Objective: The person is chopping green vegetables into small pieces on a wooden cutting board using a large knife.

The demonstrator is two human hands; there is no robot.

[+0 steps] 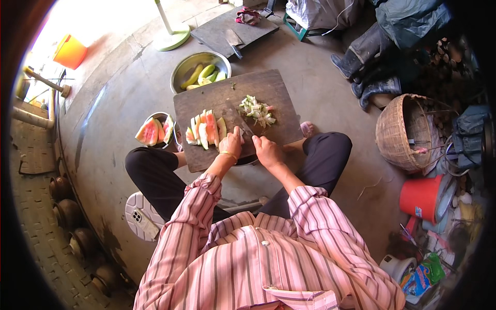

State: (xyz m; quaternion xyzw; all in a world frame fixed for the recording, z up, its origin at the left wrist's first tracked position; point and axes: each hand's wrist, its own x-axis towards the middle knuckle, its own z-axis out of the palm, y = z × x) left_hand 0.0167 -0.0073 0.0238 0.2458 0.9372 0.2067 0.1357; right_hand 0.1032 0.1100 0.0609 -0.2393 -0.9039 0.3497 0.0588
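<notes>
A dark wooden cutting board (217, 95) lies tilted in front of me, between my knees. My right hand (268, 151) grips a knife (240, 120), its broad blade angled up and left across the board. Close to the left of the blade, my left hand (230, 146) has its fingers bent around a small pale watermelon rind piece (242, 136), mostly hidden. Thick watermelon strips (207, 128), some with red flesh, stand bunched on the board's left side. To the right of the blade is a loose heap of small chopped rind bits (257, 110).
Beyond the board, a metal basin (174, 73) holds yellow-green vegetables (205, 75). A bowl with watermelon wedges (149, 131) stands left. A second board (211, 31) carries a cleaver (233, 40). A phone (143, 223) rests on a stool (130, 207). A wicker basket (393, 135) lies right.
</notes>
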